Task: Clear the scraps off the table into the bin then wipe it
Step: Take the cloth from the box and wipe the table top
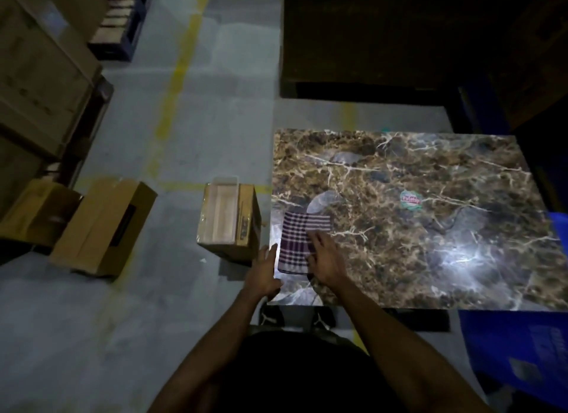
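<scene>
Right hand [325, 259], fingers spread flat, is pressing purple-and-white checked cloth [299, 243] at marble-patterned table's [430, 228] near-left corner, long axis running away; left hand [264, 271], fingers relaxed, is waiting at the edge.

open cardboard boxes [104, 228] (floor, left) | yellow floor line [175, 84] | blue crate [522, 348]

Marble-patterned table [461, 173], checked cloth [299, 243] at its near-left corner, round sticker [411, 200] (mid-table)

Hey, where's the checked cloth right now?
In the head view the checked cloth lies flat near the table's near-left corner, under the right hand, with the left hand at the table edge beside it.
</scene>
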Tool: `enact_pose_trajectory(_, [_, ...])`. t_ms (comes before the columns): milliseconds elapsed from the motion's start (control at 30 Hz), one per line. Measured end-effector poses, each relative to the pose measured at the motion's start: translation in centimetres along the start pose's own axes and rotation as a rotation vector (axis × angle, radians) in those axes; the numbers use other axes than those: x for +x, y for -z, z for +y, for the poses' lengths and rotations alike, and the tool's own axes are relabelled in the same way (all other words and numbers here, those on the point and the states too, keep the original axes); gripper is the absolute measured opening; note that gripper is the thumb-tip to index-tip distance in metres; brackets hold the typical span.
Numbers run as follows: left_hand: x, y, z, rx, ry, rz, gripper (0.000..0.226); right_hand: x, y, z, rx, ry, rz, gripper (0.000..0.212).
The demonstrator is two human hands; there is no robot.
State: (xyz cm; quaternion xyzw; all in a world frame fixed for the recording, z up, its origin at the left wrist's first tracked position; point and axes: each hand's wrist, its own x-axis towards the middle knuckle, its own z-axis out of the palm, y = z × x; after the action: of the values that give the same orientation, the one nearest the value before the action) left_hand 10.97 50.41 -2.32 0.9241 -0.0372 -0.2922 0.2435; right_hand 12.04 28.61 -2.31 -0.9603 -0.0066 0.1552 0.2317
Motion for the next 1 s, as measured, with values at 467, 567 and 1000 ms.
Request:
enact_pose_trajectory(467, [-1.0,-0.2,1.5,0.479,0.053,-0.061,0.147,-4.4,-2.2,2.3,-0.159,0.203,-0.202,0.066])
enact_pose_trajectory(567, [-1.4,-0.9,1.3,0.502,0.023,-0.045,0.131,-4.8,-2.0,2.9,-0.115,0.111,-0.184,0.069])
enact_pose_trajectory(1000, [-0.8,-0.7,-0.6,0.420,-0.042,0.018,0.117,-7.7,-5.6,1.5,0.034,0.053,-0.045,0.065])
